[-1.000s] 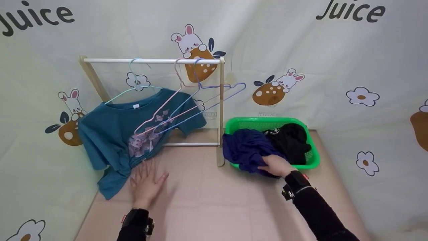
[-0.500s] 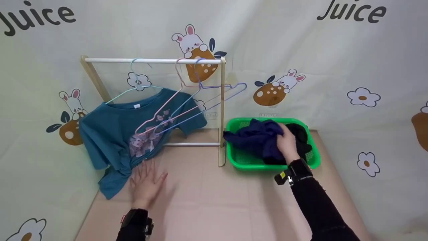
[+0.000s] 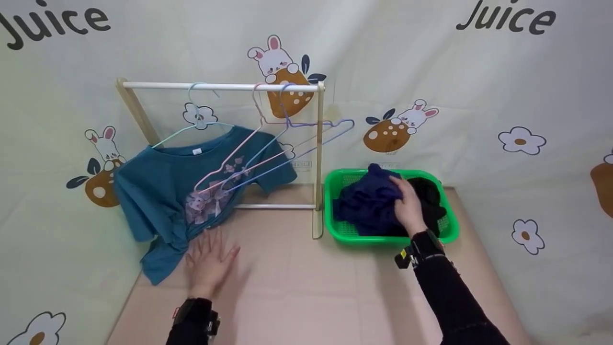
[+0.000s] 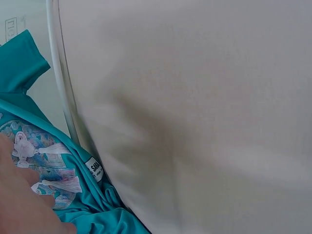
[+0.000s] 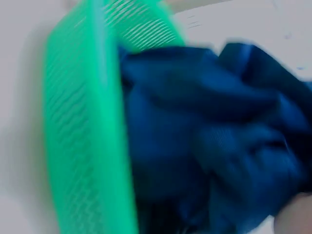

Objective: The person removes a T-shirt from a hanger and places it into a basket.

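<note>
My right hand [image 3: 411, 206] holds the right side of a crumpled navy blue garment [image 3: 368, 199] inside the green basket [image 3: 345, 238]. In the right wrist view the navy cloth [image 5: 195, 126] is bunched and blurred behind the basket wall, with only a fingertip at the lower right corner. My left hand [image 3: 209, 264] lies with fingers spread on the table, fingertips at the lower edge of a teal T-shirt [image 3: 167, 191]. That shirt hangs on a mint green hanger [image 3: 175, 135], its lower part bunched on the table.
A small clothes rack [image 3: 220, 86] with wooden posts stands at the back. From its white bar also hang a pink hanger [image 3: 239, 148] and a blue hanger [image 3: 270, 143], both in front of the shirt. A black garment [image 3: 426, 196] lies in the basket's right half.
The navy garment, earlier hanging over the basket's front left rim, has been drawn up and bunched inside it. My right hand moved with it, up and slightly right. The left hand stayed in place.
</note>
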`<state>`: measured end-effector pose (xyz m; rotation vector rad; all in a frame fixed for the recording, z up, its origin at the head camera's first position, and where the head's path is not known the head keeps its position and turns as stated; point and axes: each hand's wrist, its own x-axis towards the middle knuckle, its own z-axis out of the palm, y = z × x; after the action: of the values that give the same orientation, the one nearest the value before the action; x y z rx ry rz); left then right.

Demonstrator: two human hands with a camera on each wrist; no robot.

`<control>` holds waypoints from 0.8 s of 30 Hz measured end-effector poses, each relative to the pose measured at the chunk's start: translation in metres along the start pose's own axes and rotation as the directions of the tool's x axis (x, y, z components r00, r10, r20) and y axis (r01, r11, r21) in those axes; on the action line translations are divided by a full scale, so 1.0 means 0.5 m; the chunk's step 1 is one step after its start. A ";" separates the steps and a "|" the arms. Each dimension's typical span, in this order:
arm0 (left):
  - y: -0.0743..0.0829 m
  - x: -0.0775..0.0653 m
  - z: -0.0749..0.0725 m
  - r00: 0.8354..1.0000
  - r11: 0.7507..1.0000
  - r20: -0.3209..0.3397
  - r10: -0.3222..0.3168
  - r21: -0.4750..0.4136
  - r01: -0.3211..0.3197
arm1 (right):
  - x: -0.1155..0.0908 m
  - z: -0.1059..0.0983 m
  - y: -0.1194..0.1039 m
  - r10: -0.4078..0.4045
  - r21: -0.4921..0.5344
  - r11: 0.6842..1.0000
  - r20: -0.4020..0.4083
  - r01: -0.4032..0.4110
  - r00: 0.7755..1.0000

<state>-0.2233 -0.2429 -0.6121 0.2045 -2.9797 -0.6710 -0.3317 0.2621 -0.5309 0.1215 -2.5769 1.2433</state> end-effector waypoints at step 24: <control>0.062 0.109 -0.220 0.926 0.995 -0.378 0.022 -0.078 -0.056 | -0.125 0.018 0.055 -0.065 -0.368 0.881 0.529 0.298 0.846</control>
<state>-0.2688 -0.2697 -0.4970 0.2371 -2.5750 -0.6691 -0.2790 0.2694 -0.5748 0.6711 -3.1202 0.5782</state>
